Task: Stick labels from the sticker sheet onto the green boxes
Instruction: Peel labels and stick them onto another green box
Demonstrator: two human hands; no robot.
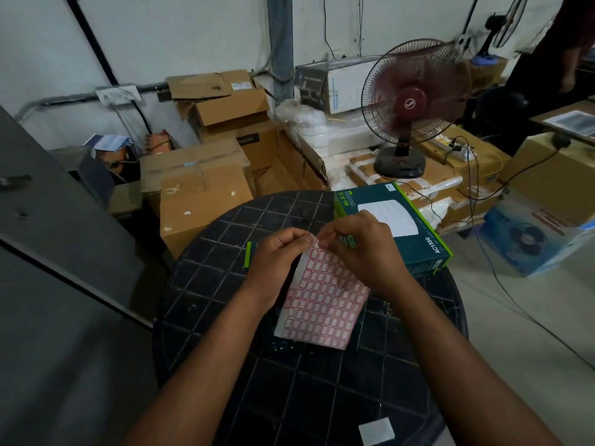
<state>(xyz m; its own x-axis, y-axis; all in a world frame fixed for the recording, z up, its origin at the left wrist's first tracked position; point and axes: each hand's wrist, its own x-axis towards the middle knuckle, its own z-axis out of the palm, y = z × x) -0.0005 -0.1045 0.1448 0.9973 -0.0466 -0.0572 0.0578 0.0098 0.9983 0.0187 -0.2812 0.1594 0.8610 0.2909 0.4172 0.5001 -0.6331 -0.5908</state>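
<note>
A sticker sheet (pixel 322 300) of small red-bordered white labels hangs over the round black table (pixel 225 317). My left hand (pixel 277 262) pinches its top edge. My right hand (pixel 360 252) pinches at the sheet's top corner, fingertips meeting the left hand's; whether a label is lifted I cannot tell. A dark green Wi-Fi box (pixel 405 220) lies flat at the table's far right, just beyond my right hand. A second green box (pixel 249 254) lies under my hands and the sheet, mostly hidden.
A small white paper square (pixel 376 431) lies near the table's front edge. Cardboard cartons (pixel 199 191) stack behind the table. A red standing fan (pixel 415 104) sits on boxes at the back right, with cables trailing down.
</note>
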